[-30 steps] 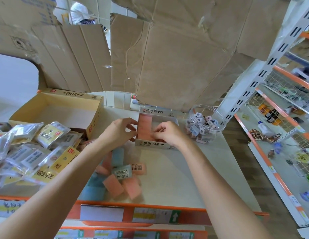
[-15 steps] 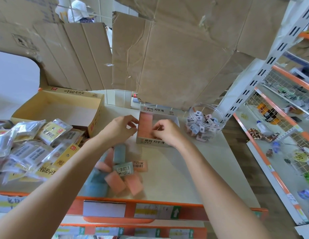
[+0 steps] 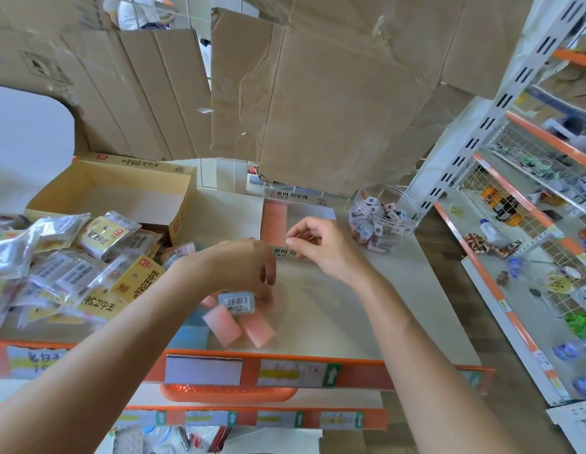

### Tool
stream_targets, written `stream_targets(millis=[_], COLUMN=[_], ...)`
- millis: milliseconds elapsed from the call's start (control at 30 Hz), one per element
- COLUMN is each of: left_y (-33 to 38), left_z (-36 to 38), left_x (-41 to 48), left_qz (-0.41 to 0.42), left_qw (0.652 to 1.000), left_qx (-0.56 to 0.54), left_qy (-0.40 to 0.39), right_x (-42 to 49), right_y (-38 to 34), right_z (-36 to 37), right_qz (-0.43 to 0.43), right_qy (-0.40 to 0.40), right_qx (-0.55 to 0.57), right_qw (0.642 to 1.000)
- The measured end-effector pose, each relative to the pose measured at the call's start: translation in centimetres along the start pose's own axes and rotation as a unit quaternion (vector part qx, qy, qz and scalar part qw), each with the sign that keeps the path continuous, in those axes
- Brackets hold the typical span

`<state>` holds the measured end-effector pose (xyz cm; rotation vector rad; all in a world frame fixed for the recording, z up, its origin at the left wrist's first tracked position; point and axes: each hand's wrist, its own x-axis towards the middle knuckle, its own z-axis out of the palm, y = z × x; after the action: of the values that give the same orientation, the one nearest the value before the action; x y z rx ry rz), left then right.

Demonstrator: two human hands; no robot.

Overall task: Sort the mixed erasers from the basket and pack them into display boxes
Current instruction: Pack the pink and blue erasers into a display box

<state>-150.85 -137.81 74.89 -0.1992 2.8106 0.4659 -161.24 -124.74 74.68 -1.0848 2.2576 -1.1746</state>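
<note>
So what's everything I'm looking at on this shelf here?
display box: one, grey-white, shelf middle
pink erasers: a row, inside its left side
loose erasers: several, pink and blue, shelf front
barcoded eraser: one, grey-blue, atop that pile
yellow box: one, open, left rear
sachets: many, silver and yellow, far left
clear tub: one, small pastel blocks inside, right of display box
orange basket: one, below the shelf edge
left hand: fingers curled on the barcoded eraser
right hand: loosely curled, over display box front
</note>
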Motion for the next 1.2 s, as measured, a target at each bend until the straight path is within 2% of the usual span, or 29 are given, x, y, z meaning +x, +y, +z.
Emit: stream_targets(millis=[233, 467, 567, 667, 800, 1033, 1200], left_y=[1.0, -0.3, -1.0, -1.2, -0.6, -0.4, -0.4], left_z=[0.6, 0.3, -0.1, -0.7, -1.2, -1.5, -1.0], left_x=[0.1, 0.0, -0.2, -0.6, -1.2, -1.9, -1.9], left_qz=[0.017, 0.026, 0.039, 0.037, 0.047, 0.062, 0.047], left_qw=[0.998, 0.999, 0.994, 0.964, 0.928, 0.891, 0.901], left_qx=[0.063, -0.008, -0.064, -0.208, -0.320, -0.409, -0.389], left_qy=[0.020, 0.030, 0.079, 0.161, 0.184, 0.187, 0.186], right_x=[-1.1, -2.0, -2.1, -2.2, -2.1, -2.4, -2.4], right_y=[1.5, 1.9, 1.6, 1.1, 0.3, -0.8, -1.1], right_z=[0.3, 0.1, 0.0, 0.1, 0.5, 0.5, 0.3], right_qz=[0.020, 0.017, 0.009, -0.002, -0.005, 0.031, 0.037], right_qy=[-0.018, -0.025, -0.034, -0.049, -0.041, 0.000, 0.036], right_qx=[-0.028, -0.062, -0.055, -0.016, 0.074, 0.246, 0.281], right_qw=[0.999, 0.998, 0.998, 0.999, 0.996, 0.969, 0.958])
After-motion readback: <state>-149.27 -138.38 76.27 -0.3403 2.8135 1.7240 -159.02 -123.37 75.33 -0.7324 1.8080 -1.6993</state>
